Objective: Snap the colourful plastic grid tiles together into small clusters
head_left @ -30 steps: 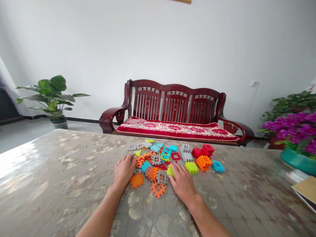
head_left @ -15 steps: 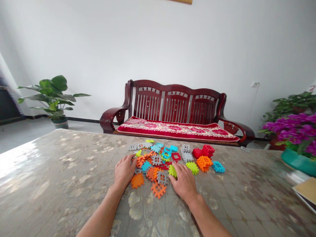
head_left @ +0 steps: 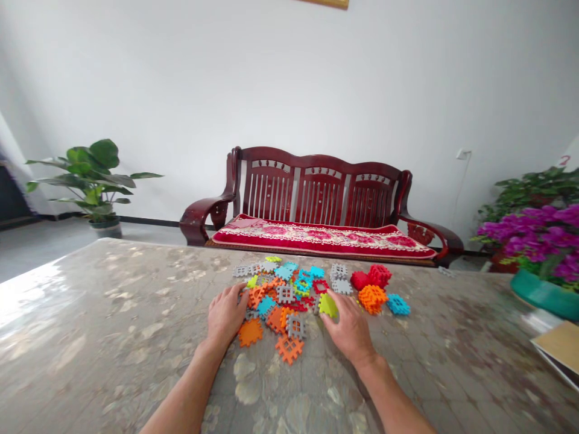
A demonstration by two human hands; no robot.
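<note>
A heap of flat interlocking plastic tiles (head_left: 289,289) in orange, grey, blue, red and lime lies on the marbled table (head_left: 113,337). My left hand (head_left: 226,314) rests on the heap's left edge, fingers bent down over grey and orange tiles. My right hand (head_left: 348,325) is pinched on a lime-green tile (head_left: 327,305), held tilted just above the table near the heap's right side. An orange tile (head_left: 289,347) lies nearest me between both hands. Stacks of red tiles (head_left: 373,277) and orange tiles (head_left: 373,298) sit to the right, with a blue tile (head_left: 398,304) beside them.
A dark wooden bench (head_left: 316,205) with a red floral cushion stands behind the table. A potted leafy plant (head_left: 93,178) is on the floor at left. A green pot of purple flowers (head_left: 543,265) and a yellowish booklet (head_left: 558,346) sit at the table's right edge.
My right hand has carried the lime-green tile to the right and slightly farther away. My left hand has stayed on the heap's left edge.
</note>
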